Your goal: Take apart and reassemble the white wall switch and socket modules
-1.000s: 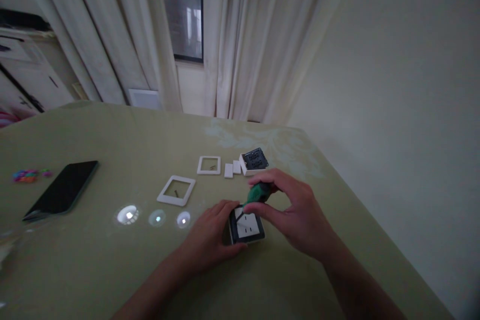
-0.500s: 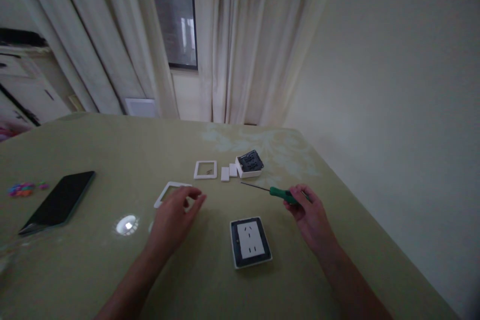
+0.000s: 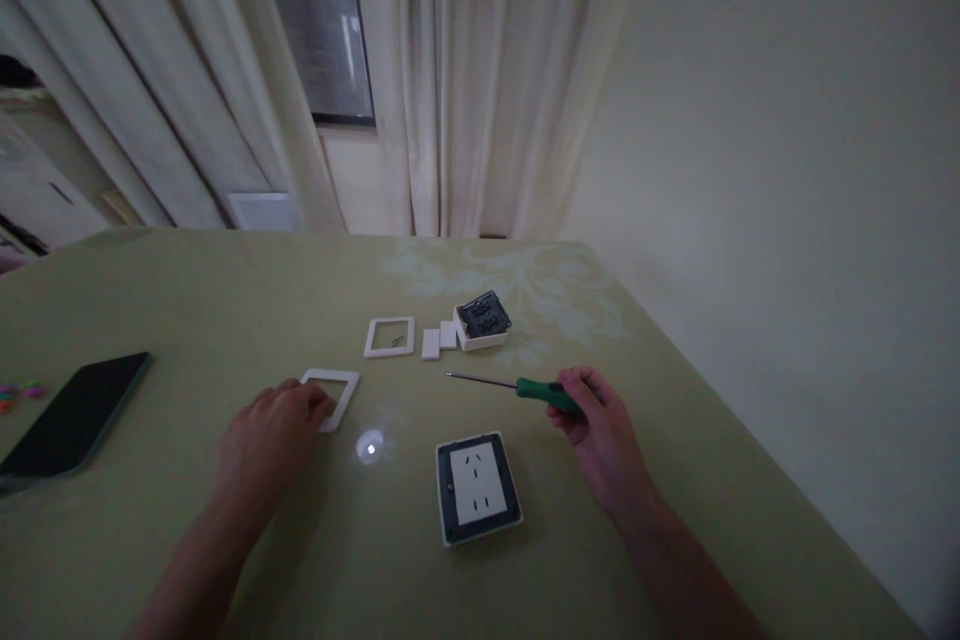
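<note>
My right hand (image 3: pixel 592 420) is wrapped round the green handle of a screwdriver (image 3: pixel 536 389), its thin shaft pointing left above the table. Over the nearer white square frame (image 3: pixel 346 398) is my left hand (image 3: pixel 274 435), fingers pinched together at the frame's opening; what lies between the fingertips is hidden. Between the hands a wall socket (image 3: pixel 478 486) with a white face and dark surround sits in a white box on the table. The left hand covers part of the nearer frame.
Farther back lie another white frame (image 3: pixel 370 339) with small screws (image 3: pixel 397 341) inside it, two small white plates (image 3: pixel 430 344) and a white box (image 3: pixel 486 342) holding a tilted dark part (image 3: pixel 484 313). A black tablet (image 3: pixel 79 415) lies at left. A wall (image 3: pixel 787 220) rises along the right.
My left hand has moved left and closed its fingers over the nearer frame's opening. The right hand still holds the screwdriver. The view has turned slightly right.
</note>
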Available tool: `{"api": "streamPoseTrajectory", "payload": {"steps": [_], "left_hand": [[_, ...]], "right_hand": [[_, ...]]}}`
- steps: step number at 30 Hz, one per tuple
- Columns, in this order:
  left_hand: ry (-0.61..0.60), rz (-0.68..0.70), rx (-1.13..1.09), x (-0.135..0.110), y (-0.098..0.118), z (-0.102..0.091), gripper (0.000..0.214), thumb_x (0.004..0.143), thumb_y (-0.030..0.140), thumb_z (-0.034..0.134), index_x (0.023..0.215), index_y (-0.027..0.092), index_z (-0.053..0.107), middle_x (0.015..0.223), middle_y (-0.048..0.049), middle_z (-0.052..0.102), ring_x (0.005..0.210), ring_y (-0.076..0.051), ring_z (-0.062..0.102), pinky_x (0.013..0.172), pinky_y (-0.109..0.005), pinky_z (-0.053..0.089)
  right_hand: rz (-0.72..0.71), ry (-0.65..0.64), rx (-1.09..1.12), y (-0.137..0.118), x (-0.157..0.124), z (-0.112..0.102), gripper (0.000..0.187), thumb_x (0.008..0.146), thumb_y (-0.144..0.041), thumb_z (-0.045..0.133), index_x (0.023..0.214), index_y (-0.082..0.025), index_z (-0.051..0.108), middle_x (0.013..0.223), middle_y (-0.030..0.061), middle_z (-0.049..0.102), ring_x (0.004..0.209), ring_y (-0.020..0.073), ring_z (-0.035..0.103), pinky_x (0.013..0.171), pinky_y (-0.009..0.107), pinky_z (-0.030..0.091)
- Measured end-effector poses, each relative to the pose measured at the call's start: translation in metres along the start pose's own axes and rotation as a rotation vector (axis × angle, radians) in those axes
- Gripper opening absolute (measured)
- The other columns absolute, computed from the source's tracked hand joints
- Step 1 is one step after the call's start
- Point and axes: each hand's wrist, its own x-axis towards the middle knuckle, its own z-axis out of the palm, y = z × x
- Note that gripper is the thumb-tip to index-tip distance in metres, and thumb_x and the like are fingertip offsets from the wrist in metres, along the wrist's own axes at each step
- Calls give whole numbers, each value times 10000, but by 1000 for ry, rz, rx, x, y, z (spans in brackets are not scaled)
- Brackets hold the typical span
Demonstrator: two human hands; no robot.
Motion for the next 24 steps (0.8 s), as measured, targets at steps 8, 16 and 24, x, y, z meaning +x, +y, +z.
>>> {"api": "streamPoseTrajectory", "payload": {"steps": [8, 16, 24], "left_hand": [[111, 5, -190, 0, 6, -5, 413, 1028, 421, 375, 1058, 215, 732, 1023, -155, 812, 938, -377, 757, 832, -470, 549], [35, 322, -960, -35, 95, -12, 267, 975, 476, 620, 1055, 282, 787, 997, -32, 826, 918, -246, 756, 800, -346, 581], [-167, 459, -1014, -54, 154, -9, 182, 962, 408, 690, 931, 318, 845, 926, -29, 824, 876, -252, 740, 797, -371, 581]], "right_hand": [[-10, 41, 18, 7, 7, 2, 565, 556, -527, 1024, 768, -189, 624, 692, -39, 676, 538, 109, 643, 487, 201, 514], [-35, 55, 34, 16, 12, 0, 549, 599, -523, 1000, 766, -201, 588, 679, -42, 668, 541, 115, 644, 500, 213, 528], [-52, 73, 65, 17, 16, -2, 512, 646, -507, 978, 768, -199, 587, 705, -36, 676, 559, 108, 646, 508, 203, 532]]}}
